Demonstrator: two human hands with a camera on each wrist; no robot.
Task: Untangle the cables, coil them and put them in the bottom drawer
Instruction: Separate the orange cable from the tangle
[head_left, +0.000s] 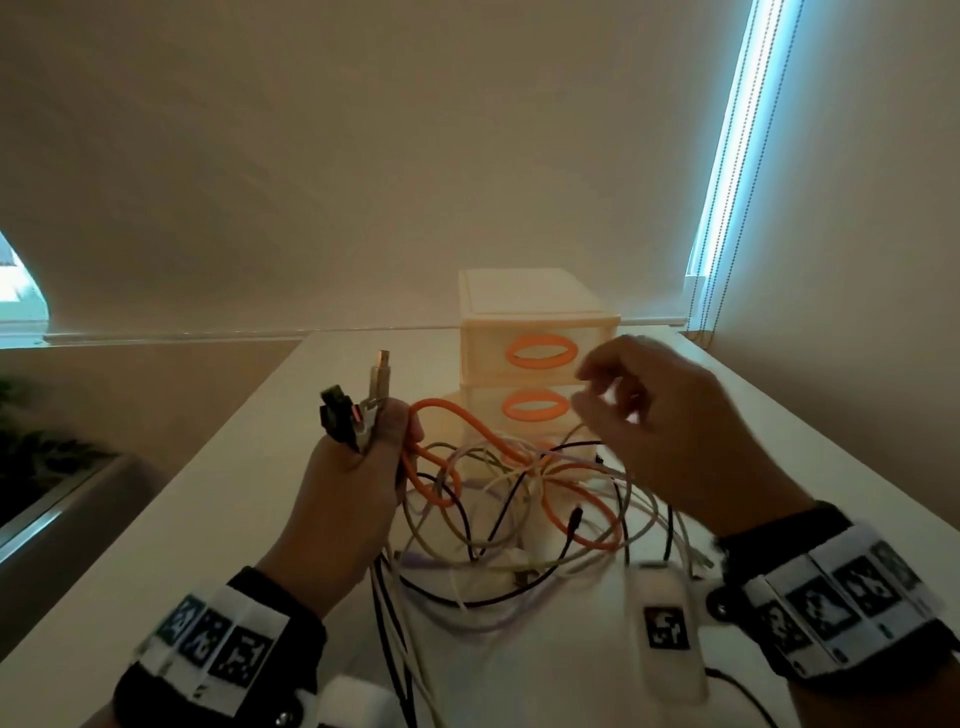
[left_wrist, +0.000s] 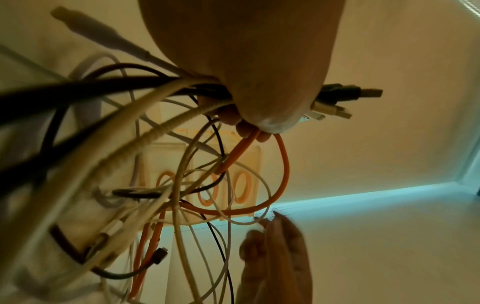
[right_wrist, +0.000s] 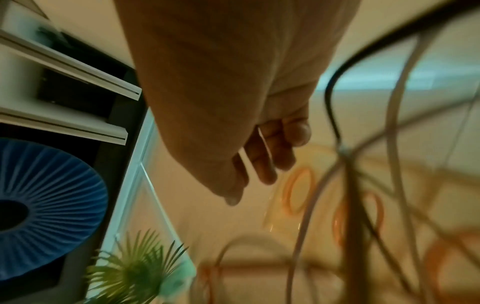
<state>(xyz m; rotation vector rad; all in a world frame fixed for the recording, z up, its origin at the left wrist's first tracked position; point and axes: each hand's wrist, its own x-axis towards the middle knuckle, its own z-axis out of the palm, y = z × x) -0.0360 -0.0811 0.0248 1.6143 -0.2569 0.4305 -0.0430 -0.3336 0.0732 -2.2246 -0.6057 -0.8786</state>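
Note:
My left hand (head_left: 358, 483) grips a bundle of cable ends (head_left: 358, 410), plugs sticking up, together with a loop of the thick orange cable (head_left: 571, 499). In the left wrist view the left hand (left_wrist: 246, 61) holds those plugs (left_wrist: 337, 102) and the orange cable (left_wrist: 285, 164). Below it the tangle (head_left: 519, 499) of white, black, grey and orange cables hangs onto the table. My right hand (head_left: 665, 431) hovers above the tangle, fingers (right_wrist: 272, 160) loosely curled and holding nothing. The drawer unit (head_left: 535, 312) stands behind with its drawers closed, its bottom drawer mostly hidden by cables.
A white table (head_left: 208, 545) carries everything. A white device with a black marker (head_left: 667, 623) lies near the front, beside my right wrist. A green plant (right_wrist: 135, 273) stands off the table's left side. A blind cord (head_left: 727, 208) hangs at the back right.

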